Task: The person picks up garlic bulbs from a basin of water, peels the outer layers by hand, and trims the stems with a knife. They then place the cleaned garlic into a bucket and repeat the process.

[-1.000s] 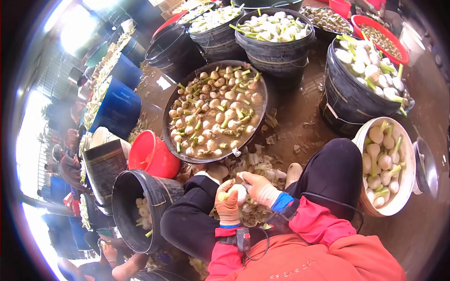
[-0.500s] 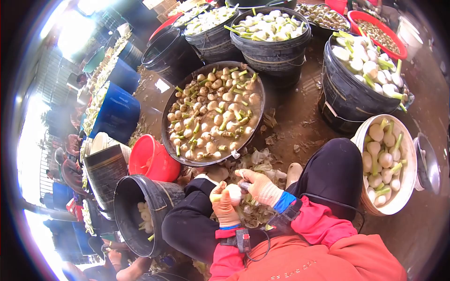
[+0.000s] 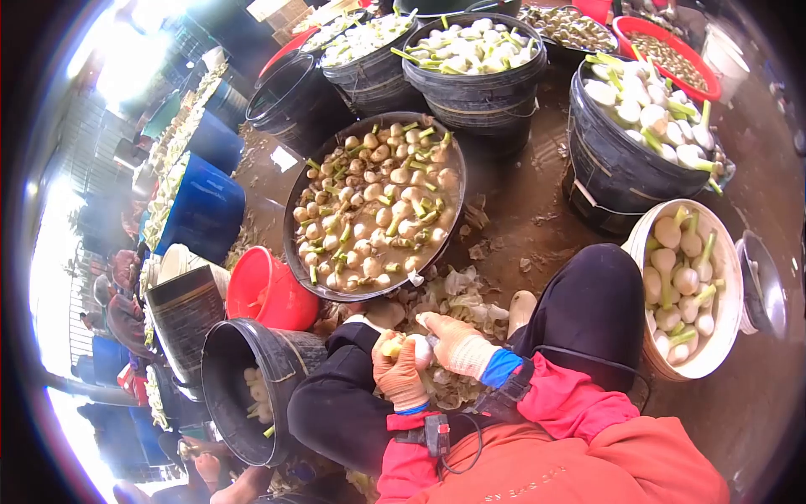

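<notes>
My left hand [image 3: 400,375], in an orange-and-white glove, is closed around a pale bulb [image 3: 421,352] with a green stem stub pointing left. My right hand [image 3: 461,344], gloved alike with a blue band at the wrist, is closed just right of the bulb; a small greyish tool seems to show between them, largely hidden by the fingers. Peeled skins [image 3: 462,298] lie on the floor beneath and beyond both hands. A round dark basin [image 3: 290,214] of bulbs in brown water stands in front of my legs.
At my right is a white bucket [image 3: 729,302] of bulbs. Black buckets [image 3: 474,97] heaped with white bulbs stand at the back. To the left are a red bucket [image 3: 277,294], a tipped black bucket [image 3: 290,361] with some bulbs, and blue tubs [image 3: 204,210]. Other people sit at far left.
Both hands have shifted slightly, the right one turning and moving a little left beside the bulb. The surroundings have slid slightly left in view.
</notes>
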{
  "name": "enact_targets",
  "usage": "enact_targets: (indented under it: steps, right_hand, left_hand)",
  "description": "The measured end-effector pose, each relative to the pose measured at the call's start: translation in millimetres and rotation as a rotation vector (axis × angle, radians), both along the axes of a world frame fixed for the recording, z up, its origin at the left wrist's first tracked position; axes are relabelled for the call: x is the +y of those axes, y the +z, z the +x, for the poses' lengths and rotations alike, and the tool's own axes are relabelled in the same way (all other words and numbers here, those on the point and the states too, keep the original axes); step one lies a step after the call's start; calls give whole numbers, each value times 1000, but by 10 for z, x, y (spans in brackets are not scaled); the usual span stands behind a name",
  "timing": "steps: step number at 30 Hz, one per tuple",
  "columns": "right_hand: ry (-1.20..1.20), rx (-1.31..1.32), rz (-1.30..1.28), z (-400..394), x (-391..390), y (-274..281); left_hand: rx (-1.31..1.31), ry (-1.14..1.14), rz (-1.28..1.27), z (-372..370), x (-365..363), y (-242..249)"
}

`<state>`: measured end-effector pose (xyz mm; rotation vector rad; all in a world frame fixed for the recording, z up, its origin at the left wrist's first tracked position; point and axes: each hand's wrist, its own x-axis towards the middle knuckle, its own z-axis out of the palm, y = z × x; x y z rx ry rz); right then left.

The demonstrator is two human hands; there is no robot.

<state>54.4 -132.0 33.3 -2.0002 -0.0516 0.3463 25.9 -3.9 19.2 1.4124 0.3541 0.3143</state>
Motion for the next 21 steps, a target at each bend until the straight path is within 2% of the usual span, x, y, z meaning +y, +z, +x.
enact_targets:
  steps: [2,4,6,8,10,12,14,16,18,20,21]
  right_hand:
    - [30,35,2,24,-8,-44]
    - [13,109,17,64,-34,-86]
    - [49,158,-71,95,-55,-247]
    - [57,170,-94,23,-50,-389]
    - [845,190,-363,-28,-12,-568]
    - [842,202,-342,-117,7,-585]
    - [841,215,-325,-123,9,-547]
    - [492,286,-284,-40,-29,-444]
    - [400,238,-344,-8,-33,-510]
    - [367,291,-329,-31,-40,-497]
    - [534,242,-429,-8,27,-735]
  left_hand:
    - [-73,-57,38,10,-34,24]
    - [-25,-61,-38,17,12,25]
    - [-37,-144,-466,34,64,74]
    - [-115,-284,-764,83,98,113]
    - [-140,-288,-1089,138,192,170]
    - [-119,-202,-1068,156,228,180]
    - [33,-89,-1199,162,342,94]
    - [116,-2,-1172,164,288,85]
    - [262,64,-1138,196,154,155]
    - [202,-136,-1114,241,-114,258]
    - [217,-170,-1091,254,-356,472]
